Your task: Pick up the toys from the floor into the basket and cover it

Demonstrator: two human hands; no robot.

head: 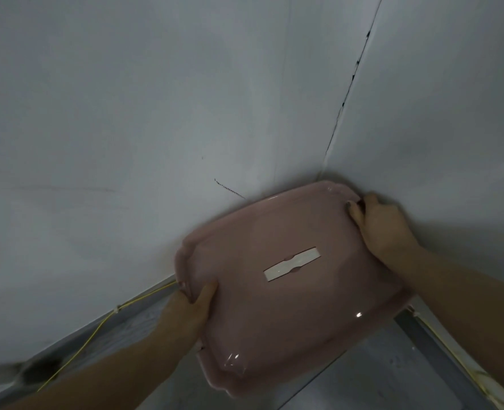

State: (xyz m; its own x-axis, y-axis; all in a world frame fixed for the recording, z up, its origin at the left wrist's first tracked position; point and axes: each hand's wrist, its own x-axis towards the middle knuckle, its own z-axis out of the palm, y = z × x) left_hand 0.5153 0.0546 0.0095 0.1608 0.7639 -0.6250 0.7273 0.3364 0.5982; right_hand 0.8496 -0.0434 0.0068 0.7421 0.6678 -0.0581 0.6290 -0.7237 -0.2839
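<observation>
Lid: pink, glossy plastic, rounded-rectangular; held between the two hands in the corner where two white walls meet; tilted, far edge close to the wall corner, near edge toward the camera; whether a basket sits beneath it cannot be told.
Lid handle: pale flat strip with a narrowed waist, set at the centre of the lid's top.
Left hand: at the lid's left edge, below and left of the handle; thumb lies on the top surface, fingers curl round the rim and pass out of sight beneath.
Left arm: bare forearm rises from the lower left corner toward the lid.
Right hand: at the lid's far right corner, just beside the wall corner; fingers curl over the rim, gripping it; back of the hand faces the camera.
Right arm: bare forearm enters from the right edge and slopes up and left to the lid.
Walls: white, with a dark cracked seam at the corner.
Floor: grey, visible below the lid.
Yellow cord: thin, runs along the base of the left wall.
</observation>
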